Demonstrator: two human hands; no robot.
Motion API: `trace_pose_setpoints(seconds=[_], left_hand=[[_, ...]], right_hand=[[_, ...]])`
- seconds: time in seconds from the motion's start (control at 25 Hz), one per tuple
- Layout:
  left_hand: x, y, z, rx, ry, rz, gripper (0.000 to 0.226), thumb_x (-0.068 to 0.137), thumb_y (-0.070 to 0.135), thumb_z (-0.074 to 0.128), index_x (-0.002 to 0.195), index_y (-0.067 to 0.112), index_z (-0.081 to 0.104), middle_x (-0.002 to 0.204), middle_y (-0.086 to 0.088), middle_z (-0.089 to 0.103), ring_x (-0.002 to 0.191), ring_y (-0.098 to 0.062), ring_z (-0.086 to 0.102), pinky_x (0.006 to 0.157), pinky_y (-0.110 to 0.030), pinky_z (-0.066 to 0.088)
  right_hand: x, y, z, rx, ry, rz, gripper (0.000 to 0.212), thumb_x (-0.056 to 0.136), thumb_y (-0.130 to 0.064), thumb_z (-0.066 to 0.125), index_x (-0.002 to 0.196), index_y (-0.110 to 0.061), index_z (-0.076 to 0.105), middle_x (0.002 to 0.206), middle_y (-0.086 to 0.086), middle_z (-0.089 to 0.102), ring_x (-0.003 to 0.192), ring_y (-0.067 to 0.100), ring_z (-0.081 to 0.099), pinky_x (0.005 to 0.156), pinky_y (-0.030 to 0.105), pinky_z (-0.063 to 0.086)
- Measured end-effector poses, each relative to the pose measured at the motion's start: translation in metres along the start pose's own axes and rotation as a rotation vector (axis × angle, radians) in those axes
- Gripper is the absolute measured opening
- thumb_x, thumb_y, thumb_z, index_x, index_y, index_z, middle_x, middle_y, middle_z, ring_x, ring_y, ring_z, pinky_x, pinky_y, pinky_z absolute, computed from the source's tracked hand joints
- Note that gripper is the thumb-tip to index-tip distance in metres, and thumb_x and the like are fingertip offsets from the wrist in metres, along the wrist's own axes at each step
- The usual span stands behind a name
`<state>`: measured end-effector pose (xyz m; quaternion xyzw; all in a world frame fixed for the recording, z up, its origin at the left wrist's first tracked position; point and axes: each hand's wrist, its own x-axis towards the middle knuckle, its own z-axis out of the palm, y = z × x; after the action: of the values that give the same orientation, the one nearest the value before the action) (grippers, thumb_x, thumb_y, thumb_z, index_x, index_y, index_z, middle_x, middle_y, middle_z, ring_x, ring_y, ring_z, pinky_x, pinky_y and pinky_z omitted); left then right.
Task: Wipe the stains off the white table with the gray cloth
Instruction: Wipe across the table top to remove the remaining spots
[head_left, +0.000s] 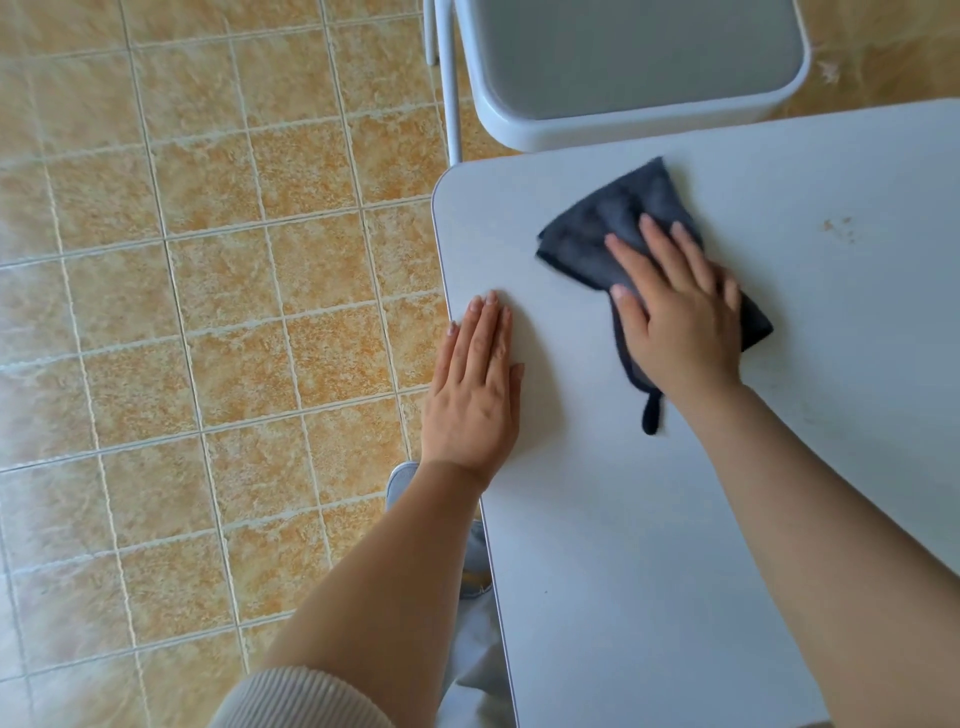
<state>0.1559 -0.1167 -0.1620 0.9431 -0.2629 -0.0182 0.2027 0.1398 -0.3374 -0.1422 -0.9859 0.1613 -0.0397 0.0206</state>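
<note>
Tiled floor (208, 312): orange-tan mottled squares, pale grout lines, filling left side of view. Chair (639, 62) at top: gray seat, white rounded rim, thin white metal leg running down at left of seat. Pale trouser leg (475, 660) low in centre, above floor. Light shoe (400, 480) poking out just above it, on tiles. Ribbed beige sleeve cuff (296, 701) at bottom edge.

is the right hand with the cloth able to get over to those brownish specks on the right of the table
Probably yes. The right hand lies flat on the gray cloth, and only bare white table separates it from the brownish stains to its right.
</note>
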Motion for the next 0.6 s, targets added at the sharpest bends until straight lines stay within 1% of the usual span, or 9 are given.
trace_pose_setpoints(seconds=[0.08,0.12,0.16,0.2,0.28,0.36,0.4,0.48,0.6], left_hand=[[0.001,-0.001,0.000,0.015,0.001,0.003,0.050,0.103,0.022,0.032,0.147,0.000,0.034,0.155,-0.014,0.031,0.146,-0.025,0.024,0.121,-0.041,0.017],[0.003,-0.001,-0.002,0.026,0.000,0.006,0.050,0.102,0.023,0.033,0.147,0.000,0.035,0.155,-0.015,0.033,0.145,-0.026,0.026,0.120,-0.041,0.019],[0.006,-0.001,-0.003,0.034,-0.007,0.009,0.051,0.102,0.024,0.033,0.147,-0.001,0.035,0.154,-0.015,0.034,0.145,-0.026,0.027,0.120,-0.041,0.019],[0.010,0.000,-0.005,0.035,-0.025,0.014,0.053,0.102,0.026,0.032,0.147,0.000,0.034,0.155,-0.015,0.032,0.146,-0.026,0.025,0.120,-0.041,0.018],[0.020,0.003,-0.005,0.044,-0.078,0.022,0.057,0.103,0.032,0.025,0.151,0.001,0.026,0.159,-0.013,0.024,0.148,-0.023,0.017,0.121,-0.038,0.011],[0.026,0.004,-0.004,0.086,-0.103,0.011,0.059,0.104,0.036,0.021,0.153,0.003,0.019,0.161,-0.011,0.016,0.150,-0.020,0.010,0.122,-0.036,0.006],[0.026,0.004,-0.003,0.106,-0.103,0.000,0.060,0.104,0.037,0.021,0.153,0.004,0.016,0.162,-0.011,0.014,0.150,-0.019,0.008,0.122,-0.036,0.004],[0.025,0.004,-0.001,0.119,-0.104,-0.006,0.060,0.104,0.037,0.023,0.154,0.005,0.015,0.162,-0.010,0.013,0.150,-0.019,0.007,0.122,-0.036,0.003],[0.023,0.004,0.000,0.123,-0.101,0.006,0.060,0.103,0.036,0.025,0.154,0.005,0.017,0.162,-0.010,0.014,0.150,-0.019,0.007,0.122,-0.037,0.004]], right_hand=[[0.018,-0.005,0.004,0.035,-0.022,0.253,0.047,0.102,-0.044,0.037,0.148,-0.039,0.043,0.162,-0.004,0.032,0.151,0.023,0.026,0.108,0.050,0.031],[0.029,-0.016,0.007,0.047,-0.025,0.341,0.048,0.101,-0.044,0.037,0.149,-0.039,0.041,0.163,-0.004,0.029,0.152,0.024,0.023,0.110,0.051,0.028],[0.036,-0.029,0.011,0.053,-0.033,0.382,0.049,0.101,-0.044,0.037,0.149,-0.039,0.040,0.164,-0.003,0.028,0.152,0.024,0.023,0.110,0.051,0.027],[0.039,-0.041,0.014,0.063,-0.029,0.379,0.048,0.101,-0.044,0.038,0.149,-0.040,0.041,0.163,-0.003,0.029,0.151,0.024,0.024,0.109,0.051,0.027],[0.025,-0.054,0.018,0.047,0.037,0.292,0.045,0.101,-0.044,0.042,0.146,-0.039,0.047,0.159,-0.002,0.038,0.148,0.025,0.034,0.106,0.049,0.033],[-0.006,-0.052,0.016,0.005,0.096,0.192,0.042,0.102,-0.042,0.044,0.144,-0.038,0.050,0.156,-0.002,0.044,0.144,0.023,0.041,0.101,0.047,0.039],[-0.023,-0.045,0.013,-0.002,0.097,0.166,0.041,0.104,-0.042,0.043,0.144,-0.037,0.050,0.156,-0.003,0.044,0.144,0.022,0.041,0.099,0.046,0.040],[-0.051,-0.027,0.008,-0.027,0.091,0.187,0.041,0.105,-0.042,0.042,0.145,-0.036,0.049,0.156,-0.004,0.042,0.144,0.021,0.040,0.099,0.046,0.040],[-0.048,0.005,0.005,-0.046,0.048,0.348,0.043,0.104,-0.044,0.040,0.146,-0.035,0.047,0.158,-0.003,0.039,0.147,0.024,0.035,0.104,0.049,0.037]])
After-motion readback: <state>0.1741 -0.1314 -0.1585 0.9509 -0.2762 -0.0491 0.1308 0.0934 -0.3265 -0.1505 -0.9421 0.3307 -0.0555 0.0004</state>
